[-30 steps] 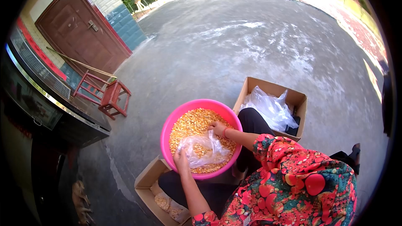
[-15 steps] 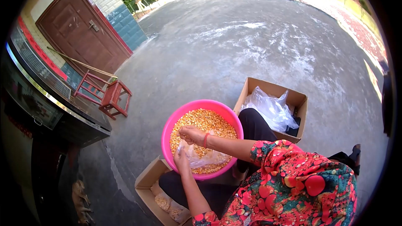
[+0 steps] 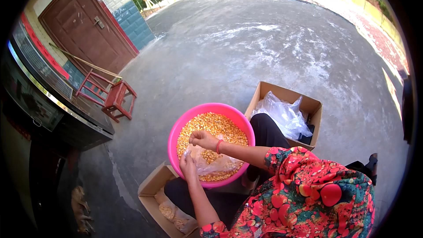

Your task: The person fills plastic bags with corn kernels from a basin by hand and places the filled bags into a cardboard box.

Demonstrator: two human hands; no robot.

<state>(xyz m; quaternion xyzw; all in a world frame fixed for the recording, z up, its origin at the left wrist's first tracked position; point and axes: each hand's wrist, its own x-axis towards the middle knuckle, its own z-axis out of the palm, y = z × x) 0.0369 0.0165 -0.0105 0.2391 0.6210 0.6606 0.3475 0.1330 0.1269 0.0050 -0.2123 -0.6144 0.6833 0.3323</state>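
Red-green patterned top, dark trousers, red bracelet.

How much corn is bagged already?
Some looks done: bags with corn sit in the lower box. In hand: the left hand holds a clear bag at the pink tub, the right hand close by. Remaining, it seems: the loose corn in the tub.

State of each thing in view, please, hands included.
Left hand: closed on the clear bag's edge
Right hand: fingers bunched; grip unclear
Clear bag: crumpled, over the kernels
Pink basin: holding loose yellow kernels
Box by the left knee: open, filled bags inside
Box by the right knee: open, clear plastic inside
Red chair: upright
Brown door: shut
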